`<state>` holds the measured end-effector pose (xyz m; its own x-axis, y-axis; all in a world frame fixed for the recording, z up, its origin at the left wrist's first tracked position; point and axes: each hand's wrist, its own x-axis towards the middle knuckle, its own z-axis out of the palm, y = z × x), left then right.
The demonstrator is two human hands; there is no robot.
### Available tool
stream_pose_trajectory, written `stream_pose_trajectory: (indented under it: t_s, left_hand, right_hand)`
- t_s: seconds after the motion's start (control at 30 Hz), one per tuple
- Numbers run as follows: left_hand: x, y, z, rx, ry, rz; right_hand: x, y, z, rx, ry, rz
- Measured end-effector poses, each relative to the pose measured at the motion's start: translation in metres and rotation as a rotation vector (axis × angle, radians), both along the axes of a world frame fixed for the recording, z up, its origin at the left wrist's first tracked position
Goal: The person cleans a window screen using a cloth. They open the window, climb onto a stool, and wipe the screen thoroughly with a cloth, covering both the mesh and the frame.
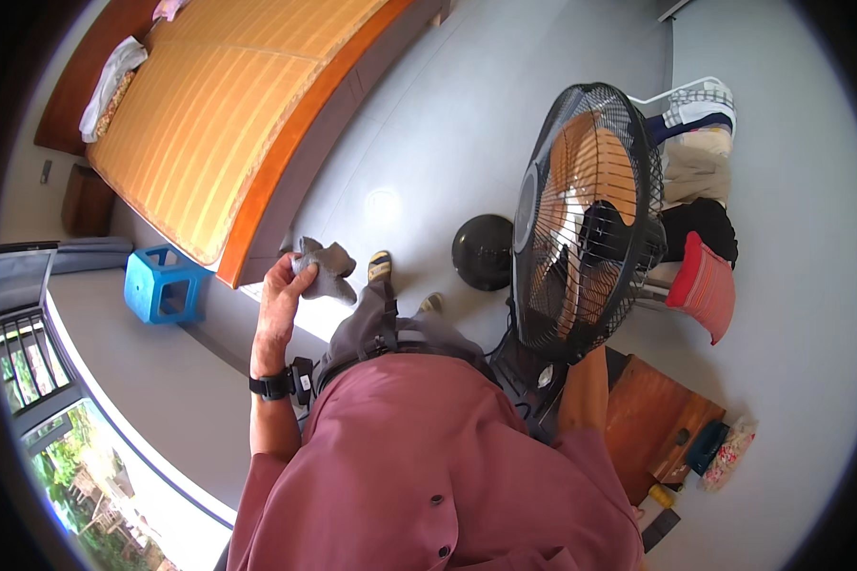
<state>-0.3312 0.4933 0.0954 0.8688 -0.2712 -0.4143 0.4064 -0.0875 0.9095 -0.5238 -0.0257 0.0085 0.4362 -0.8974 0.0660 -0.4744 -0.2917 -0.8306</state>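
My left hand (282,293) is closed on a crumpled grey cloth (329,273), pinched between thumb and fingers and held out over the floor left of my legs. A black standing fan (588,224) with orange-brown blades rises close in front of me on the right, its wire cage tilted sideways. My right forearm (584,398) reaches up to the lower edge of that cage. The hand at its end is hidden by the fan, so its fingers do not show.
The fan's round black base (483,252) rests on the floor. A wood-edged bed with a woven mat (229,105) stands at left, near a blue plastic stool (162,285). Folded clothes (700,167), a red striped cushion (703,288) and a wooden cabinet (652,419) line the right side.
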Motion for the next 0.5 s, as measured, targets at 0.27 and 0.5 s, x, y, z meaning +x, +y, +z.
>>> stream_pose_trajectory:
  t_s: [0.27,0.5]
  left_hand:
    - [0.0,0.0,-0.01,0.05,0.048,-0.043]
    - [-0.005,0.011,-0.017,0.064,0.053,0.035]
  right_hand:
    - [-0.016,0.011,0.015,0.052,0.007,0.027]
    - [-0.028,0.013,0.022,0.074,0.029,0.06]
